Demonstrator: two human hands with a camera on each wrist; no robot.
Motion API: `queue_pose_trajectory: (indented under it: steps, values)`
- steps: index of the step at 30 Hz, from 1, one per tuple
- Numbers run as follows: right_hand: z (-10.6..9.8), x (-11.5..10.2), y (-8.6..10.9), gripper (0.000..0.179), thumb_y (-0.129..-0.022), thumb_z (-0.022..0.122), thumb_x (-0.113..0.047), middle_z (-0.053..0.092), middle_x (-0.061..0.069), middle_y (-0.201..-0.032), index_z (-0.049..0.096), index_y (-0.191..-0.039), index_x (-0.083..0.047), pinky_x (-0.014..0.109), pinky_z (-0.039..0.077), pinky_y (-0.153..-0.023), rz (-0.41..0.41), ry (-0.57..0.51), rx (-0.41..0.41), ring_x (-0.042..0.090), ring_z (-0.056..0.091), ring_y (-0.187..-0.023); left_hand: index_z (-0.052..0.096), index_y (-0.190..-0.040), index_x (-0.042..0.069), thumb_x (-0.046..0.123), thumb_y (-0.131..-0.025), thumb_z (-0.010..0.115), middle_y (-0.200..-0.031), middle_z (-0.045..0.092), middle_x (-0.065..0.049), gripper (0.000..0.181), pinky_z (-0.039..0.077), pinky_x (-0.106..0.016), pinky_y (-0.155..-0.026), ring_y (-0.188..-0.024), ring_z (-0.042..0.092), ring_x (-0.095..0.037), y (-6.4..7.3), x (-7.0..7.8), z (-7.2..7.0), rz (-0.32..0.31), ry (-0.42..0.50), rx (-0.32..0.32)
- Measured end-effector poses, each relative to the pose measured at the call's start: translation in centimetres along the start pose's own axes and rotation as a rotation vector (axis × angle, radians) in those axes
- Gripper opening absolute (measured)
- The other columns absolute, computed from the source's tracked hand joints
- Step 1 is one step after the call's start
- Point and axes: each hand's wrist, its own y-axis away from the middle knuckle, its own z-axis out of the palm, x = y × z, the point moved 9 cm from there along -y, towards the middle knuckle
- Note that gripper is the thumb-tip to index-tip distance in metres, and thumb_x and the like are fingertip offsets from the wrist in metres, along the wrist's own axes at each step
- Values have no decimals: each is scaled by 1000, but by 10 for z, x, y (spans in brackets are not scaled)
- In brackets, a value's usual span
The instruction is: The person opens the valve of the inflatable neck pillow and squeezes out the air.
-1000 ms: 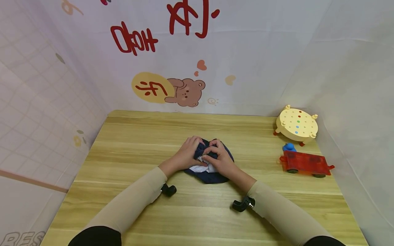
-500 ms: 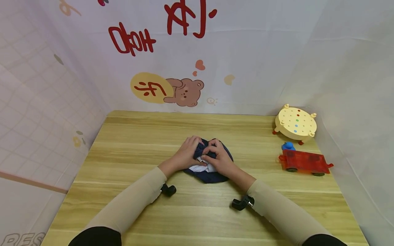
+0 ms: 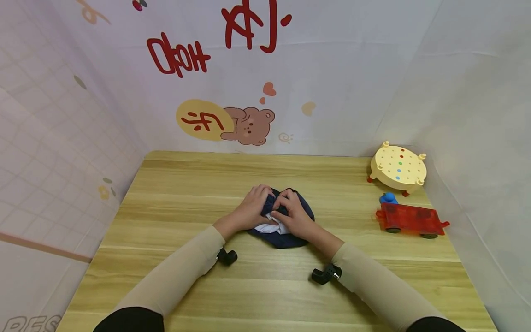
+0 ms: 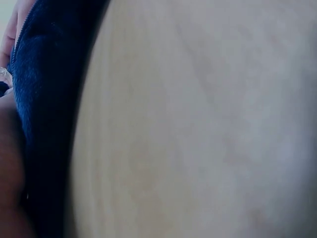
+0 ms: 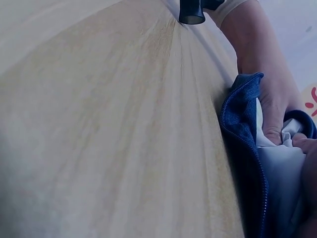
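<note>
A navy plush zippered cover [image 3: 281, 240] with a white lining [image 3: 265, 228] lies bunched on the table, mid-view in the head view. My left hand [image 3: 250, 208] grips its left side, fingers curled over the navy cloth and thumb at the lining. From the right, my right hand [image 3: 297, 216] pinches the gathered cloth near the middle, close to the left thumb. The zip edge [image 5: 262, 183] runs along the opening in the right wrist view, beside the white lining. Whatever lies inside the folds is hidden.
At the right edge stand a cream round pegged toy [image 3: 398, 166], a small blue toy piece [image 3: 388, 198] and a red translucent toy wagon [image 3: 412, 219]. White printed cloth walls [image 3: 340, 92] enclose the wood-grain table [image 3: 186, 184] at the back and sides.
The fingers of my right hand have shifted slightly on the gathered cloth. The left hand and the cover stay almost where they were.
</note>
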Motion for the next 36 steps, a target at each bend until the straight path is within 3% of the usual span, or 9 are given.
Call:
queue_pose_trajectory:
  steps: [5, 13, 26, 36]
  values:
    - [2, -3, -1, 18, -101, 80, -7, 51, 11, -120, 63, -100, -14, 48, 35, -97, -18, 59, -13, 33, 45, -110, 49, -142, 6, 47, -87, 96, -154, 44, -16, 83, 39, -55, -119, -138, 44, -37, 0, 1, -1, 7, -21, -9]
    - [5, -2, -2, 18, -104, 78, -10, 50, 10, -121, 60, -101, -16, 47, 36, -95, 19, 96, -60, 30, 44, -108, 48, -144, 5, 48, -90, 94, -156, 42, -17, 82, 38, -57, -120, -140, 43, -38, 0, 1, 1, 3, -27, -30]
    - [3, -2, -3, 21, -100, 81, -8, 53, 10, -119, 62, -98, -15, 46, 37, -96, -22, 71, -40, 30, 45, -108, 47, -143, 6, 49, -91, 93, -156, 41, -17, 82, 38, -56, -119, -141, 41, -38, -1, 0, 1, 10, -33, -41]
    - [2, -1, -2, 21, -101, 82, -8, 53, 6, -118, 63, -97, -17, 45, 37, -97, 0, 38, -40, 27, 46, -109, 49, -140, 6, 49, -90, 93, -154, 43, -17, 79, 38, -57, -119, -140, 42, -37, 0, 1, 2, 15, -22, -29]
